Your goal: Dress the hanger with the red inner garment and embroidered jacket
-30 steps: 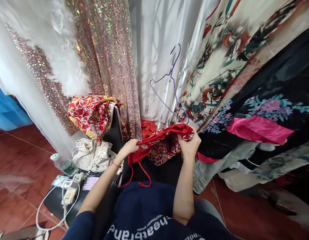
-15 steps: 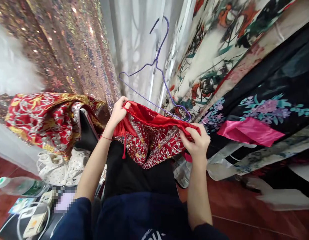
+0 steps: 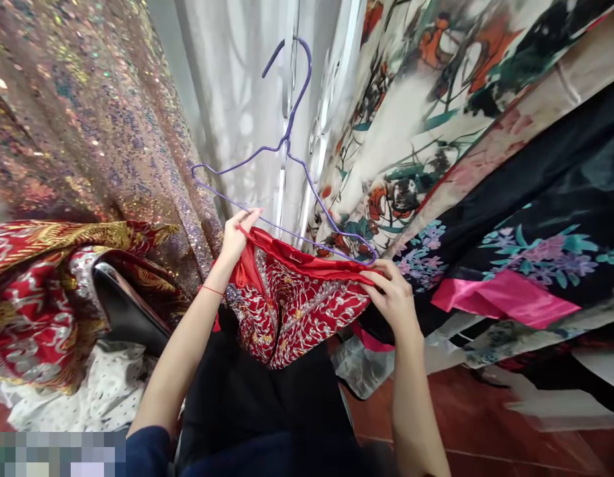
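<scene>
The left hand (image 3: 236, 233) pinches one end of the red waistband of a red embroidered garment (image 3: 297, 301), thumb and fingers closed on the cloth at about ten o'clock from the garment's middle. The right hand (image 3: 393, 298) grips the other end of that band at about three o'clock, fingers curled over the edge. Between them the band is stretched roughly level, and the silver-and-gold stitched body of the garment hangs down over the person's dark lap. A purple wire hanger (image 3: 287, 149) hangs just above, at twelve o'clock; its lower bar runs close along the band, nearly touching it by the left fingertips.

By the look of it, the step in hand is getting the garment onto the hanger. The next move would call for keeping both ends taut and level while bringing the band to the bar, without letting the slippery lining slide out of either pinch.

At nine o'clock lies another red and gold brocade piece (image 3: 43, 285) below a sequinned dress (image 3: 88, 119); a black floral robe (image 3: 525, 245) hangs at three o'clock.
</scene>
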`<act>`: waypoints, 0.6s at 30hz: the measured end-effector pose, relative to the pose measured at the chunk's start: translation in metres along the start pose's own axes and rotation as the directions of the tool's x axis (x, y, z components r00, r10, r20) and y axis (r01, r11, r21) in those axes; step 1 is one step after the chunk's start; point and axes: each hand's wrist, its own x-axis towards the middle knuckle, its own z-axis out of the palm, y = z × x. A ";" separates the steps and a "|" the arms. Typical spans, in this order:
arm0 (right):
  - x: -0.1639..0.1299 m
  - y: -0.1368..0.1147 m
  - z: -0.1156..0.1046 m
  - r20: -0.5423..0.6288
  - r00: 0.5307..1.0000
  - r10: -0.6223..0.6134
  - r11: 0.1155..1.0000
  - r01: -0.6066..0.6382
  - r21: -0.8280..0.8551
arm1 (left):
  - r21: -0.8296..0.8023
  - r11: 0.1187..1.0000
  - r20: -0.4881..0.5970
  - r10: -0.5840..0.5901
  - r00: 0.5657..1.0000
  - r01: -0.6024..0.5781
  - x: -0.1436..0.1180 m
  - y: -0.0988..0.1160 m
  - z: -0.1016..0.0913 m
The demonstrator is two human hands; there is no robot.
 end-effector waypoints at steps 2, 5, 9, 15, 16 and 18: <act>0.002 0.001 -0.001 -0.013 1.000 0.006 0.999 -0.006 0.043 | -0.069 0.998 -0.037 0.005 0.999 -0.007 -0.002 -0.001 -0.002; 0.007 0.002 -0.004 -0.057 0.998 -0.012 0.996 0.017 0.086 | -0.125 0.992 -0.067 0.005 0.998 -0.013 -0.012 -0.001 -0.013; 0.017 0.004 -0.006 -0.133 0.991 -0.002 0.994 0.016 0.109 | -0.145 0.989 -0.047 0.010 0.999 -0.017 -0.028 0.000 -0.026; 0.020 0.013 -0.006 -0.018 0.999 0.036 0.996 -0.034 0.080 | -0.153 0.988 -0.065 -0.016 0.998 0.006 -0.044 -0.007 -0.023; 0.019 0.013 -0.006 0.003 0.999 0.044 0.997 -0.044 0.059 | -0.153 0.988 -0.068 -0.017 0.998 0.006 -0.045 -0.008 -0.021; 0.018 0.012 -0.008 0.019 0.999 0.045 0.998 -0.046 0.050 | -0.158 0.988 -0.085 -0.014 0.996 0.000 -0.047 -0.008 -0.020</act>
